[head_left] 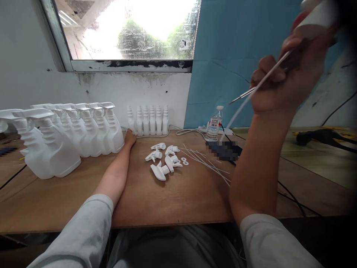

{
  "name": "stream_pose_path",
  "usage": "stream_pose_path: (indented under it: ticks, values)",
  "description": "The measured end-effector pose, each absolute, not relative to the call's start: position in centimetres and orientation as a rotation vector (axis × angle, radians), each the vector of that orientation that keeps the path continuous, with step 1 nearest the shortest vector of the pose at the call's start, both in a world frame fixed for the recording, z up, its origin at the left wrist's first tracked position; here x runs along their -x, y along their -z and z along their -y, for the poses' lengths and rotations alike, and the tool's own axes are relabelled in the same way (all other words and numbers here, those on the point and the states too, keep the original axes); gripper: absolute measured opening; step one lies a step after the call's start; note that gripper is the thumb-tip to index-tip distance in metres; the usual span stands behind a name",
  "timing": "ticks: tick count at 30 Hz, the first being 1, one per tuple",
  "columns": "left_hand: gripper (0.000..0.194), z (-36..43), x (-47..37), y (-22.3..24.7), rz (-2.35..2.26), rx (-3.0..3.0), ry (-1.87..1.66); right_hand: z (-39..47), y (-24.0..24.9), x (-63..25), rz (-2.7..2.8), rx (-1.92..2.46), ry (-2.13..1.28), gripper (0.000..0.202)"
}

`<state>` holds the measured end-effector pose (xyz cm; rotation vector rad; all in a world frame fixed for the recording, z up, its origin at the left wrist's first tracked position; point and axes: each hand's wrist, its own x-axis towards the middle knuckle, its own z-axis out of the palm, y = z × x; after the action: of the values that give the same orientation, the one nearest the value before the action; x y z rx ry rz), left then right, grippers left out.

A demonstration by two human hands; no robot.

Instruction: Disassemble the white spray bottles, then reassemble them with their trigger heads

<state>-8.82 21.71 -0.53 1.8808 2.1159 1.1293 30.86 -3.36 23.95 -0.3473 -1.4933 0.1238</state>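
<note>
My right hand [290, 70] is raised at the upper right, its fingers closed around a white spray trigger head [315, 26], partly cut off and blurred. A thin white tube [241, 108] slants down from that hand. A pointed metal tool [242, 95] also sticks out of its grip, its kind unclear. My left hand [130, 137] is low at the table's back, beside the nearest of several slim white bottles [146, 121]. Its fingers are mostly hidden, so a hold on that bottle cannot be made out. Loose white trigger heads [160, 172] lie between my arms.
White spray bottles [92, 130] with triggers fitted stand in rows at left. Thin white tubes [208, 163] and small white rings [185, 163] lie mid-table [167, 204]. Behind them are a clear water bottle [214, 124], a blurred dark item [223, 150] and cables.
</note>
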Motion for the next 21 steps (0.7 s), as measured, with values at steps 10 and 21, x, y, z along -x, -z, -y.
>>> stream_pose_path:
  ticks: [10,21]
  values:
    - [0.042,-20.5,8.0,1.1,-2.124,-1.953,-1.036,2.8,-23.3,-25.6,1.379,0.314,-0.673,0.034]
    - [0.039,-16.8,6.6,0.9,-2.039,-2.137,-1.174,1.2,-22.1,-24.0,1.521,0.544,-0.575,0.036]
